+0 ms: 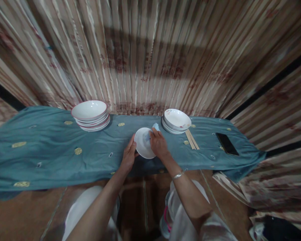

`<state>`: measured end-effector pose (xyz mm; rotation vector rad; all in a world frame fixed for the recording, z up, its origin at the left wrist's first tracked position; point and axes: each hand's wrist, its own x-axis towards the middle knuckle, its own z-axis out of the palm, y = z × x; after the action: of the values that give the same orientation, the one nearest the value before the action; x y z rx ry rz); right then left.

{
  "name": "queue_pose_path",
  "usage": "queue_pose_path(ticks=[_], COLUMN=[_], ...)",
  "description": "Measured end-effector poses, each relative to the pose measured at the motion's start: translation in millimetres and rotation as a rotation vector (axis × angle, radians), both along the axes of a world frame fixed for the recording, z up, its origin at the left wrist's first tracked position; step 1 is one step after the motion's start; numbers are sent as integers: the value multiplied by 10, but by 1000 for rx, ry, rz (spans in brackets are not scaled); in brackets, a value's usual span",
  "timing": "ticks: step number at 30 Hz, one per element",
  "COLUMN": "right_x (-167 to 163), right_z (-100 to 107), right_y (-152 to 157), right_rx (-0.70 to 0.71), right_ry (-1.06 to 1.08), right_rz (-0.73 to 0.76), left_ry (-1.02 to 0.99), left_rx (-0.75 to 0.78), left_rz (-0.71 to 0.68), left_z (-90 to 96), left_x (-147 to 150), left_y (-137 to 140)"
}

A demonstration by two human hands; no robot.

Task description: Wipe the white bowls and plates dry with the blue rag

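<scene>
A white bowl (141, 143) is held up over the front part of the table, its inside facing me. My left hand (129, 152) grips the bowl's left rim, thumb on top and fingers underneath. Pressed against the bowl's right inner side is a light blue cloth (156, 127), bunched in the closed fingers of my right hand (158, 142). Part of the cloth is hidden by that hand. A silver bangle sits on my right wrist.
Stacked red-rimmed bowls (90, 112) stand at the back left; flower-patterned bowls (177, 119) are stacked right of centre. Beside these lie wooden chopsticks (192, 139) and a black phone (227, 144). A teal cloth (55, 147) covers the table, with a curtain (140, 60) behind.
</scene>
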<state>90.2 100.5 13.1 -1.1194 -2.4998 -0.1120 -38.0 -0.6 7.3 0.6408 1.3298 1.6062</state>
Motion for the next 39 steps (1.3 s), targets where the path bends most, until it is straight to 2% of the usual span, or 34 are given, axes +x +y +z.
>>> queue_pose_path(ticks=[11, 17, 22, 31, 34, 39], right_x=[247, 340, 432, 493, 474, 401], right_z=[11, 45, 64, 117, 152, 155], right_y=[-138, -237, -332, -536, -596, -689], right_rx=[-22, -76, -87, -214, -281, -375], right_ry=[-175, -193, -148, -123, -95, 87], right_rz=[-54, 18, 31, 116, 159, 249], left_ry=[4, -11, -24, 13, 29, 73], left_rx=[-14, -12, -7, -19, 14, 86], left_rz=[0, 11, 21, 22, 17, 27], left_z=[19, 25, 34, 16, -30, -164], left_x=[20, 31, 34, 27, 20, -10], left_y=[10, 24, 26, 45, 59, 100])
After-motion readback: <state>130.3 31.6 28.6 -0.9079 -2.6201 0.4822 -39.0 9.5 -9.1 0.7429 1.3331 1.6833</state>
